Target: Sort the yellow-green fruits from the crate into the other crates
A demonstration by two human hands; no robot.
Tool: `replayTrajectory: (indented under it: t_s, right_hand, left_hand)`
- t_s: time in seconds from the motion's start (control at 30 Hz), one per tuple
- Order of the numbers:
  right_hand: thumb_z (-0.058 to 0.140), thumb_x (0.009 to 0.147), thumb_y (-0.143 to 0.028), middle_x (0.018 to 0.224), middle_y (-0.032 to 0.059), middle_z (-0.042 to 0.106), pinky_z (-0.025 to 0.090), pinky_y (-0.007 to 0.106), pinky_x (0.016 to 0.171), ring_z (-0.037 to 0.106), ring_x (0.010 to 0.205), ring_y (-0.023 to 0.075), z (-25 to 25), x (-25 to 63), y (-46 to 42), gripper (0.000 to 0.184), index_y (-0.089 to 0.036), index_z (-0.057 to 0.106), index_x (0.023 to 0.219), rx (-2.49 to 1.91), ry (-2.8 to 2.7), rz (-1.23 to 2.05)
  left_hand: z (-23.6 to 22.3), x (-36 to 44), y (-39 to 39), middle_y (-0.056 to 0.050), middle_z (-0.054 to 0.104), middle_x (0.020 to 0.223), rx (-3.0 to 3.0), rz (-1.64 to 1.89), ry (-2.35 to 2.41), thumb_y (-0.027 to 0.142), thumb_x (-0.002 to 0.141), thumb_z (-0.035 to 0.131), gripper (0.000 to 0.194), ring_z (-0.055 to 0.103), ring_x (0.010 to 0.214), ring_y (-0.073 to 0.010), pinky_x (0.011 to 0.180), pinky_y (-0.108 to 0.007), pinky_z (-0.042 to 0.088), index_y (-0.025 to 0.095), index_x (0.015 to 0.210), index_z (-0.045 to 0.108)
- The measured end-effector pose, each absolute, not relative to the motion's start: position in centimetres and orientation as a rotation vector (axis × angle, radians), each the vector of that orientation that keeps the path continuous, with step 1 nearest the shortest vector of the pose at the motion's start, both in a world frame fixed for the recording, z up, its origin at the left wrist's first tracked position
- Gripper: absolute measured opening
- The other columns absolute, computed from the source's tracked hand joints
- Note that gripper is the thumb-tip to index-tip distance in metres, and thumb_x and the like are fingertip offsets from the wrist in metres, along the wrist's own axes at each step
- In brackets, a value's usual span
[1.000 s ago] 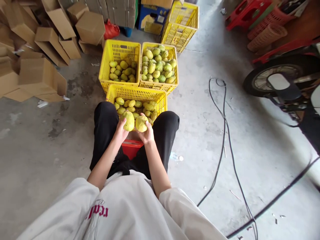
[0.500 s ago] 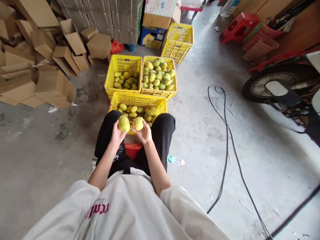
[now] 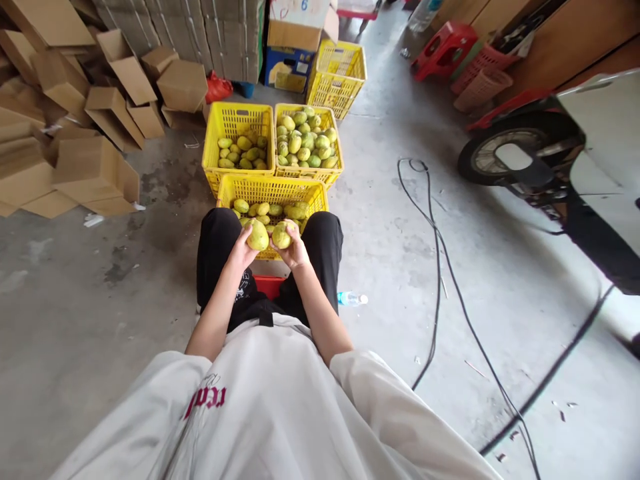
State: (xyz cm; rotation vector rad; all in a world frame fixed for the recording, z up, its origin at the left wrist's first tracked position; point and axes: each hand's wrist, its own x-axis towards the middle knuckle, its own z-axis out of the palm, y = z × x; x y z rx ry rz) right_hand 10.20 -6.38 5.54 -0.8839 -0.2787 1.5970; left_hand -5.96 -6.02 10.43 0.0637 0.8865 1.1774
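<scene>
My left hand (image 3: 241, 251) is closed around a yellow-green, mango-like fruit (image 3: 258, 236). A second fruit of the same kind (image 3: 282, 235), rounder from this angle, sits in my right hand (image 3: 296, 251), the fingers wrapped around its side. Both are held side by side between my knees, over the near edge of a yellow plastic crate (image 3: 274, 185). Several more such fruits (image 3: 263, 209) lie in that crate; my hands and knees hide part of it.
Beyond stand a partly filled yellow crate (image 3: 213, 137) and a fuller one (image 3: 336, 127). Cardboard boxes (image 3: 95, 170) lie to the left. A water bottle (image 3: 352, 299) is by my right leg. Black cable (image 3: 437, 267) crosses the floor near a motorbike wheel (image 3: 505, 153).
My hands, each still holding its fruit, sit slightly higher in view. The left fruit has shifted right and is turned differently. The surroundings shift left and up as the camera moves.
</scene>
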Motion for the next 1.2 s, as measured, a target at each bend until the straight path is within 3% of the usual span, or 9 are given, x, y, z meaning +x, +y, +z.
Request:
replayTrajectory:
  t_s: [0.2,0.3,0.4,0.53,0.73,0.83,0.9,1.03,1.2]
  right_hand:
    - [0.103,0.082,-0.037,0.121,-0.0028,0.081,0.084,0.051,0.104,0.092,0.128,0.0325,3.6,11.5,-8.0,0.061,-0.038,0.064,0.129,-0.973,-0.262,1.588]
    - [0.101,0.085,-0.036,0.124,-0.0033,0.082,0.083,0.051,0.108,0.092,0.122,0.0296,2.9,12.7,-8.1,0.058,-0.038,0.065,0.130,-1.019,-0.278,1.616]
    - [0.090,0.090,-0.039,0.123,0.0010,0.087,0.082,0.057,0.115,0.091,0.133,0.0348,2.7,13.6,-7.9,0.046,-0.036,0.069,0.130,-0.973,-0.235,1.686]
    - [0.081,0.089,-0.035,0.123,0.0049,0.093,0.083,0.065,0.116,0.088,0.144,0.0396,2.5,13.5,-7.9,0.042,-0.033,0.075,0.130,-0.912,-0.148,1.761]
    - [0.096,0.100,-0.042,0.120,0.0083,0.097,0.087,0.046,0.093,0.095,0.127,0.0357,1.9,12.3,-8.3,0.033,-0.030,0.083,0.128,-1.007,-0.189,1.850]
    - [0.096,0.104,-0.054,0.111,0.0093,0.096,0.083,0.037,0.073,0.096,0.114,0.0343,1.5,12.3,-8.3,0.032,-0.028,0.084,0.120,-1.025,-0.147,1.902]
    - [0.093,0.107,-0.055,0.104,0.0081,0.094,0.081,0.033,0.070,0.096,0.105,0.0314,1.4,12.4,-8.3,0.031,-0.028,0.083,0.117,-1.031,-0.107,1.902]
    - [0.083,0.114,-0.044,0.109,0.0060,0.094,0.081,0.031,0.077,0.095,0.111,0.0291,1.9,12.3,-8.2,0.019,-0.028,0.080,0.124,-1.067,-0.033,1.827]
    - [0.081,0.111,-0.045,0.121,0.0033,0.093,0.084,0.044,0.099,0.095,0.124,0.0321,3.4,12.2,-8.3,0.027,-0.032,0.075,0.134,-1.011,-0.034,1.762]
  left_hand:
    - [9.1,-6.2,-6.7,-0.004,0.089,0.116,0.060,1.119,0.972,0.024,0.115,0.081,0.023,0.094,0.131,-0.0285,0.123,-0.043,0.073,0.029,0.137,0.081]
    - [9.0,-5.9,-6.5,-0.006,0.091,0.121,0.034,1.065,0.962,0.028,0.115,0.077,0.035,0.094,0.133,-0.0327,0.124,-0.049,0.075,0.028,0.150,0.080]
    - [9.3,-5.6,-6.3,-0.011,0.094,0.138,0.008,1.015,0.909,0.024,0.114,0.065,0.057,0.091,0.145,-0.0362,0.128,-0.054,0.075,0.026,0.170,0.075]
    - [9.4,-5.8,-6.6,-0.012,0.094,0.144,-0.053,1.028,0.945,0.017,0.116,0.063,0.058,0.088,0.155,-0.0319,0.132,-0.048,0.074,0.025,0.172,0.075]
    - [8.2,-6.5,-7.4,-0.013,0.098,0.136,-0.035,1.020,1.051,0.023,0.122,0.066,0.050,0.095,0.140,-0.0341,0.129,-0.055,0.078,0.026,0.171,0.078]
    - [7.6,-6.7,-7.5,-0.011,0.099,0.127,-0.063,0.963,1.000,0.028,0.123,0.069,0.045,0.096,0.139,-0.0337,0.126,-0.049,0.078,0.023,0.167,0.078]
    - [7.4,-6.7,-7.4,-0.014,0.099,0.122,-0.079,0.926,0.988,0.035,0.126,0.068,0.040,0.097,0.133,-0.0346,0.118,-0.046,0.080,0.019,0.161,0.080]
    - [7.5,-6.7,-7.3,-0.019,0.098,0.116,-0.058,0.914,1.030,0.040,0.126,0.069,0.039,0.099,0.121,-0.0363,0.106,-0.045,0.081,0.014,0.152,0.081]
    - [8.9,-6.2,-7.5,-0.017,0.098,0.134,-0.072,1.018,1.010,0.031,0.118,0.065,0.041,0.095,0.142,-0.0415,0.121,-0.057,0.078,0.020,0.154,0.079]
